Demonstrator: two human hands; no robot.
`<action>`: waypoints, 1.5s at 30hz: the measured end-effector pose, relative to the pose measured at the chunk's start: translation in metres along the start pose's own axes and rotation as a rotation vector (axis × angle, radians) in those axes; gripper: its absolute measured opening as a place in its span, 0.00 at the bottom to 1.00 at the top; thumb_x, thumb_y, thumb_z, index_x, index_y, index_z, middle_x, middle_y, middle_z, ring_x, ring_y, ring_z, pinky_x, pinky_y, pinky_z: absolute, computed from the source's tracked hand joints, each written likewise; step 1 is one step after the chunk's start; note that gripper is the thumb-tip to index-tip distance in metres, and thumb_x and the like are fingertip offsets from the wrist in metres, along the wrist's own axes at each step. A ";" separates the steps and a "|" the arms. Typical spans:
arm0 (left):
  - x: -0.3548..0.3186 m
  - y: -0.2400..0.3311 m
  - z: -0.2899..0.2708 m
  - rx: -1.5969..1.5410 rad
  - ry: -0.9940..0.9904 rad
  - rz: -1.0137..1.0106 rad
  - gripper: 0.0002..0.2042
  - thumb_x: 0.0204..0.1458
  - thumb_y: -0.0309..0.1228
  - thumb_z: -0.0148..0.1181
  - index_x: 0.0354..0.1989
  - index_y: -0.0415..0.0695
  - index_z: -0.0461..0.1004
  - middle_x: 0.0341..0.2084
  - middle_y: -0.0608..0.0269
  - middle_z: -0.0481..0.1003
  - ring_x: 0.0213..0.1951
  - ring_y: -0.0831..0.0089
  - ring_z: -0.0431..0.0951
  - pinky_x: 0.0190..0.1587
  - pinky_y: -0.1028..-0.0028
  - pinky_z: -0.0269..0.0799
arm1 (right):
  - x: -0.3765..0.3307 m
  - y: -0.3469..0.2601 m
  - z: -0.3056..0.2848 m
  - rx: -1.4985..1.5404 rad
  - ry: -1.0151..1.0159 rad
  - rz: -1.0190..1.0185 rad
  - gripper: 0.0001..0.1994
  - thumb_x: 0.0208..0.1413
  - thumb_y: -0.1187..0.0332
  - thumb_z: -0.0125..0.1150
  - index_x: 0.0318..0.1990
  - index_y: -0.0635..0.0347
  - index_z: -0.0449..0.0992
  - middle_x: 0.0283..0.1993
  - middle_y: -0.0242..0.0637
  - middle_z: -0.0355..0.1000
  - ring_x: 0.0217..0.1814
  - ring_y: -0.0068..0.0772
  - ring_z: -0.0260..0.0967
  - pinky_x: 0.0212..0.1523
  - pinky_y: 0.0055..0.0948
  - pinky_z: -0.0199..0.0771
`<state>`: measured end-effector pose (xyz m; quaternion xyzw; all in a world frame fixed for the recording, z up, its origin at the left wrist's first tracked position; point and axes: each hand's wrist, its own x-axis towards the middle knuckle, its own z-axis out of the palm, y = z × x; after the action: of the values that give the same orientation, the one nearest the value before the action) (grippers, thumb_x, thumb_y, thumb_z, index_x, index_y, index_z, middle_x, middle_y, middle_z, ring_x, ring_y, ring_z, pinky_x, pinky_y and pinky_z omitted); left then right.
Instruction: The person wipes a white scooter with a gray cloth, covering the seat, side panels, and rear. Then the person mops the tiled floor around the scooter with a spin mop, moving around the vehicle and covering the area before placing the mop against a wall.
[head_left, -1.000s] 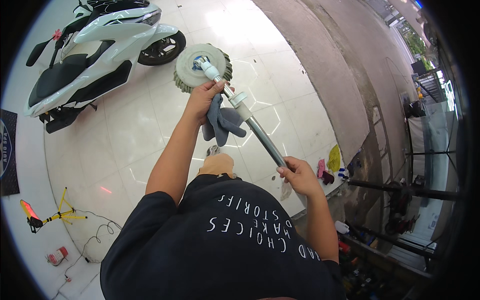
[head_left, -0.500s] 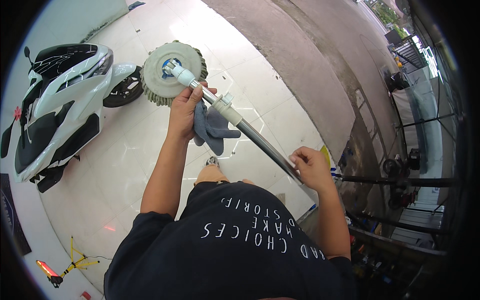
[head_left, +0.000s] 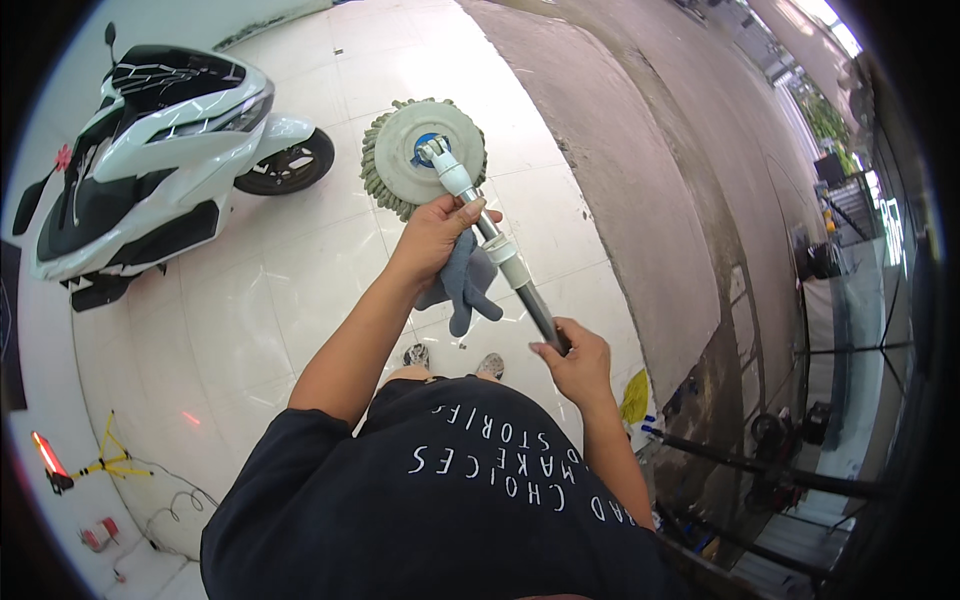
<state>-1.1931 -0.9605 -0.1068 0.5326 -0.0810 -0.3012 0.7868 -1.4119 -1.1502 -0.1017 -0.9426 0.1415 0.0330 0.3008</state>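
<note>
1 round mop head (head_left: 408, 166), already joined to its pole (head_left: 537, 311), just beyond the fingers of the left hand (head_left: 438, 233), which wrap closed round the pole's upper part. 1 grey glove (head_left: 458, 287), hanging beneath those fingers; 1 pale collar (head_left: 505, 262), between the 2 hands, any fastening left undone there hard to judge; 1 right hand (head_left: 580, 362), fingers closed about the pole's lower visible end.

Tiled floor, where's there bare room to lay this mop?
The widest bare patch of tiled floor shows between the white scooter, the yellow stand and your left forearm. A narrower one shows between the mop head and the concrete. It's crowded around the stand and the looped cable, and at right by the yellow cloth and black bar.
</note>
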 end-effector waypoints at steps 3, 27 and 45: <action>0.002 -0.008 0.007 -0.038 0.055 -0.014 0.17 0.63 0.40 0.56 0.52 0.40 0.71 0.43 0.57 0.80 0.41 0.77 0.77 0.41 0.76 0.75 | 0.015 0.008 -0.016 0.250 0.061 0.105 0.27 0.49 0.61 0.73 0.55 0.58 0.72 0.29 0.34 0.72 0.26 0.26 0.68 0.29 0.29 0.69; 0.026 -0.046 0.008 -0.200 0.218 -0.077 0.11 0.62 0.33 0.56 0.46 0.38 0.73 0.38 0.58 0.81 0.38 0.75 0.78 0.45 0.73 0.74 | 0.075 0.061 -0.053 0.263 -0.328 0.079 0.23 0.60 0.64 0.63 0.60 0.64 0.69 0.35 0.34 0.74 0.29 0.25 0.68 0.31 0.26 0.72; 0.044 -0.079 0.006 -0.215 0.172 0.037 0.11 0.62 0.32 0.57 0.44 0.37 0.70 0.36 0.61 0.75 0.43 0.70 0.81 0.48 0.71 0.76 | 0.090 0.084 -0.050 0.726 -0.621 0.425 0.25 0.45 0.75 0.73 0.51 0.65 0.71 0.27 0.31 0.70 0.28 0.22 0.65 0.27 0.23 0.64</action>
<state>-1.1908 -1.0098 -0.1831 0.4675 0.0097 -0.2465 0.8489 -1.3510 -1.2670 -0.1209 -0.6738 0.2362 0.3204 0.6225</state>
